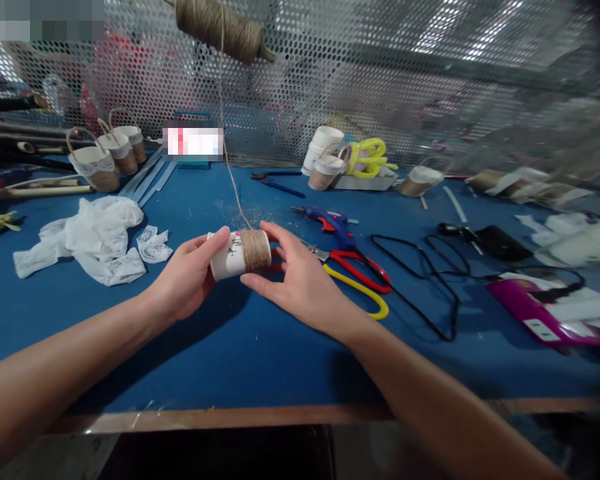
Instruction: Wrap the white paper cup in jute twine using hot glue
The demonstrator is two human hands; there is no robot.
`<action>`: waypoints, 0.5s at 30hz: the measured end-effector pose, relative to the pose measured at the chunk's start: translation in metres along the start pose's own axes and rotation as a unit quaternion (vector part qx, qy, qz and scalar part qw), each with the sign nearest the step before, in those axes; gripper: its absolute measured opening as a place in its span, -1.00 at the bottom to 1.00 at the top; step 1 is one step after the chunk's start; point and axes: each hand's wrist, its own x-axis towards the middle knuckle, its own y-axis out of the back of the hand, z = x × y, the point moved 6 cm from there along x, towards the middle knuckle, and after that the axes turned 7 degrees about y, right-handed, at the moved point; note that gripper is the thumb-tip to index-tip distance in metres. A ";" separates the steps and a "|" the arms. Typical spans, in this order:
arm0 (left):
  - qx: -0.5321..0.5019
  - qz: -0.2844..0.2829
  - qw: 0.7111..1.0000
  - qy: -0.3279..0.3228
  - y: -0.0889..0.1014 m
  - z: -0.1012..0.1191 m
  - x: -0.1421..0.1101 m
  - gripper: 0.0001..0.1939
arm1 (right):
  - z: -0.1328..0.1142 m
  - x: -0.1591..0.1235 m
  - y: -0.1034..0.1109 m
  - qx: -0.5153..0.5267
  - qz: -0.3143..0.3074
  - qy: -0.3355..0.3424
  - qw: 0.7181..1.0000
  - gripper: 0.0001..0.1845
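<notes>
A white paper cup (227,262) with dark markings lies on its side between my hands, above the table. Brown twine (256,250) is wound round its right half, and a strand runs up from there to the big twine spool (219,28) overhead. My left hand (190,267) grips the cup's left end, thumb on top. Around the twine-covered end curls my right hand (300,277), its index finger at the upper rim and its thumb below; the other fingertips are partly hidden behind the cup.
Scissors (356,283) and a blue glue gun (327,223) lie right of my hands, with a black cord (430,293) beyond. White lace (93,233) is heaped at left. Finished little baskets (100,170) stand behind it. Pliers (280,183) lie near the perforated metal screen (290,100).
</notes>
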 end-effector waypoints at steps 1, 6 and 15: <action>-0.002 0.000 1.000 0.002 0.000 0.000 0.000 -0.78 | 0.000 0.000 0.001 0.001 0.000 0.001 1.000 -0.29; -0.007 -0.007 1.000 0.004 -0.003 0.000 -0.002 -0.78 | 0.002 0.002 0.003 0.029 -0.006 -0.017 0.999 -0.42; 0.045 -0.032 0.996 -0.071 -0.002 0.004 -0.002 -0.79 | 0.003 0.002 0.002 0.093 -0.012 -0.020 0.995 -0.41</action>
